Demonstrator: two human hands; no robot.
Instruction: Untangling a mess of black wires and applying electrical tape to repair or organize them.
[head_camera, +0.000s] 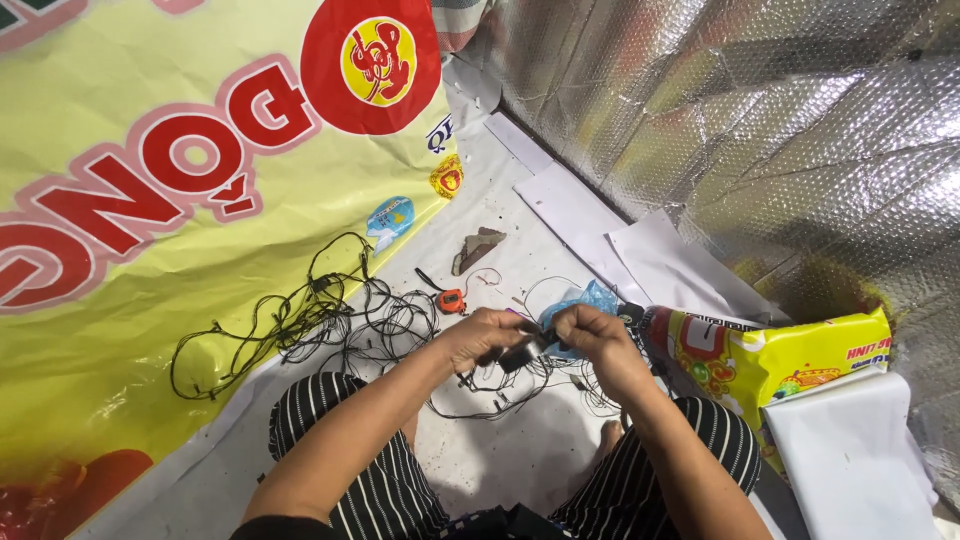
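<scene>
Landmark: the small black plastic block with thin wires (518, 355), held up between the two hands, above the white floor sheet (500, 450).
Left hand: the left hand (485, 335) is just left of the black block. Its fingers (515, 328) are curled and pressed together, pinching the block's left end.
Right hand: the right hand (595, 335) is just right of the black block. Its fingers (562, 325) are bent and pinch the block's top right end.
Wire pile: a big messy tangle of thin black wires (320, 320) lies on the floor to the left of the block. Some loops run under the hands.
Tape measure: a small orange and black tape measure (452, 300) lies just up and left of the block.
Blue bag: a crumpled blue plastic bag (590, 298) sits just behind the block, partly hidden by the right hand.
Snack bag: a big yellow and red shiny packet (770, 365) lies to the right of the block.
White cloth: a folded white sheet (850, 450) lies far right of the block, below the packet.
Banner: a large yellow banner with red letters (150, 200) covers the floor far left of the block.
Wall: a silver bubble foil wall (750, 120) stands up and right of the block.
Legs: black and white striped trousers (380, 490) are below the block.
</scene>
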